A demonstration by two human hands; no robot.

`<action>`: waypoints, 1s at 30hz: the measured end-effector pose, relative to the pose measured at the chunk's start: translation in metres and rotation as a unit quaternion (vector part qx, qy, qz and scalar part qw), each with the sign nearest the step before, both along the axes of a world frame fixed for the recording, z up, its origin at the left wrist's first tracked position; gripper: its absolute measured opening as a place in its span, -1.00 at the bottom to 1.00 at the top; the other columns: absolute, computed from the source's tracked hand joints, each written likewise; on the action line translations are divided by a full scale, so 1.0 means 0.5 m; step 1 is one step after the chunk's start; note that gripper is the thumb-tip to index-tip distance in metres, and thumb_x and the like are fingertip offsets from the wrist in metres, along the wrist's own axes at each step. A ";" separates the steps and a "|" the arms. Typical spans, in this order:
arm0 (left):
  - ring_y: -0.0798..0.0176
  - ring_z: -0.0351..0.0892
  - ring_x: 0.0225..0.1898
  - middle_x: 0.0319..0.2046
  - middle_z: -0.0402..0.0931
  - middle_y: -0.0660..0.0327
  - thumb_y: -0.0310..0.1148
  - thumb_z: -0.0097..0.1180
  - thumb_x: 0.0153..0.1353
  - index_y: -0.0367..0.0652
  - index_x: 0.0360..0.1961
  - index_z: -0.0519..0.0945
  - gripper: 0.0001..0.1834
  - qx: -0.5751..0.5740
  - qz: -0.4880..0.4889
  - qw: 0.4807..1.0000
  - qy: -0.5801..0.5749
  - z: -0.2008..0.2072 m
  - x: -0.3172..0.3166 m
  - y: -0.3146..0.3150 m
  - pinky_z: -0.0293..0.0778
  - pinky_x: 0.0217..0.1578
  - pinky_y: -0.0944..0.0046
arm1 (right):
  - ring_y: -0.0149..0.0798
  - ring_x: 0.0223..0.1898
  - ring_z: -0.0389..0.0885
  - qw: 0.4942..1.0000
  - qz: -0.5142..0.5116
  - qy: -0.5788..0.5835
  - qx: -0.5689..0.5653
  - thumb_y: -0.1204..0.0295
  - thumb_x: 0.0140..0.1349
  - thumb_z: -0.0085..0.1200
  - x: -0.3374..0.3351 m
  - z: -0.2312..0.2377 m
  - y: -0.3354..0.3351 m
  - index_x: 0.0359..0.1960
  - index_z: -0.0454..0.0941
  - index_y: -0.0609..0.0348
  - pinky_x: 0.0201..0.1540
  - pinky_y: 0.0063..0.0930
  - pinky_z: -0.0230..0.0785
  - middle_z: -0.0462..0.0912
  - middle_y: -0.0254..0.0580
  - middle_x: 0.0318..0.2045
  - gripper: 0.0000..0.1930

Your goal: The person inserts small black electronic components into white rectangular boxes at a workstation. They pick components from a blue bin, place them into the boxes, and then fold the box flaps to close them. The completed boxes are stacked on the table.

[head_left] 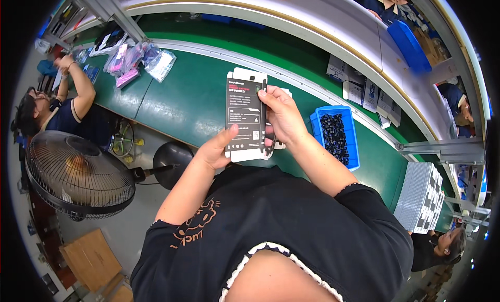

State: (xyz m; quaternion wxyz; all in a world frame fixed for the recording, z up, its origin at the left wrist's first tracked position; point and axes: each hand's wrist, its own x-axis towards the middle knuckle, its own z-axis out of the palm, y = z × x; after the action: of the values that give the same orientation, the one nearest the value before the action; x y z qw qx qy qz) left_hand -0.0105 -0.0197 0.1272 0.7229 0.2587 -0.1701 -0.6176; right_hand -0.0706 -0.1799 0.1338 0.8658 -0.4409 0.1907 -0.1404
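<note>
The black-and-white carton (243, 117) is between my two hands, held up in front of my chest over the near edge of the green bench (182, 101), its printed face toward me and its pale flaps standing out at top and bottom. My left hand (212, 150) has it low on the left side, thumb laid over the edge and the other fingers mostly out of sight behind. My right hand (285, 117) has it higher up on the right, thumb pressed near the border, some fingertips showing at the side lower down. So both sets of fingers are narrow, closed on thin card; how hard they press I cannot tell. To handle it well, I judge, I should keep the grip light and near the edges, since card like this probably creases if pinched across the middle. Holding at opposite corners seems sound, as each hand can steady the other's side and any push can run along the folds. The flaps look easiest to bend by accident, so I would keep my palms off them. White card (281, 145) shows behind my right hand; whether it belongs to this carton I cannot tell. Just beyond my right forearm sits a blue bin (352, 140) holding small black parts (335, 137), best kept clear of my elbow.
</note>
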 end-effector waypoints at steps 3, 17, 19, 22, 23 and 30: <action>0.08 0.52 -0.04 -0.04 0.43 -0.07 -0.01 0.18 0.09 -0.36 0.16 0.21 -0.22 -0.040 -0.039 0.998 -0.015 -0.001 0.012 0.002 0.47 -0.02 0.05 | -0.52 -0.44 0.50 0.997 0.040 -0.003 -0.061 0.33 0.22 0.06 -0.009 0.000 -0.010 -0.20 0.42 0.28 -0.46 -0.66 0.32 0.58 -0.27 -0.40 -0.74; 0.34 0.54 -0.26 -0.27 0.51 0.15 -0.26 0.06 0.25 -0.33 0.05 0.36 -0.56 0.259 0.299 0.840 -0.372 0.019 0.014 -0.013 0.50 -0.39 0.37 | -0.48 -0.42 0.57 0.982 0.060 0.043 -0.174 0.38 0.24 0.04 -0.041 0.003 -0.003 -0.18 0.50 0.34 -0.36 -0.61 0.43 0.64 -0.21 -0.39 -0.76; 0.39 0.54 -0.33 -0.29 0.50 0.19 -0.43 0.08 0.21 -0.32 0.02 0.38 -0.64 0.212 0.339 0.842 -0.362 0.024 0.027 -0.018 0.47 -0.47 0.44 | -0.46 -0.41 0.58 0.974 0.051 0.015 -0.218 0.39 0.24 0.04 -0.042 -0.002 0.020 -0.12 0.46 0.37 -0.36 -0.60 0.43 0.64 -0.17 -0.37 -0.72; 0.42 0.54 -0.37 -0.30 0.52 0.19 -0.50 0.08 0.21 -0.32 -0.06 0.45 -0.72 0.210 0.354 0.823 -0.392 -0.003 0.028 -0.015 0.48 -0.45 0.44 | -0.42 -0.36 0.59 0.958 -0.029 0.026 -0.284 0.49 0.19 0.09 -0.046 0.001 0.041 0.03 0.25 0.42 -0.34 -0.60 0.43 0.60 -0.09 -0.36 -0.57; 0.42 0.54 -0.36 -0.30 0.52 0.19 -0.49 0.07 0.21 -0.32 -0.08 0.46 -0.75 0.206 0.354 0.829 -0.380 -0.006 0.025 -0.013 0.48 -0.44 0.43 | -0.42 -0.35 0.59 0.957 -0.049 0.007 -0.287 0.51 0.17 0.11 -0.047 0.006 0.044 0.04 0.21 0.42 -0.34 -0.60 0.43 0.59 -0.08 -0.37 -0.55; 0.44 0.54 -0.35 -0.31 0.54 0.20 -0.49 0.05 0.22 -0.32 -0.17 0.49 -0.83 0.207 0.273 0.879 -0.333 0.004 0.022 0.002 0.49 -0.38 0.42 | -0.45 -0.37 0.56 0.986 0.031 0.033 -0.163 0.55 0.14 0.13 -0.057 -0.009 0.010 -0.18 0.31 0.28 -0.33 -0.65 0.43 0.54 -0.17 -0.38 -0.72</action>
State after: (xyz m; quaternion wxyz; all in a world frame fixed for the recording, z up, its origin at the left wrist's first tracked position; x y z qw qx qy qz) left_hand 0.0005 -0.0188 0.1291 0.6933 0.6290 -0.1919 -0.2946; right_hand -0.0989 -0.1748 0.1293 0.7796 -0.5860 0.1800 -0.1283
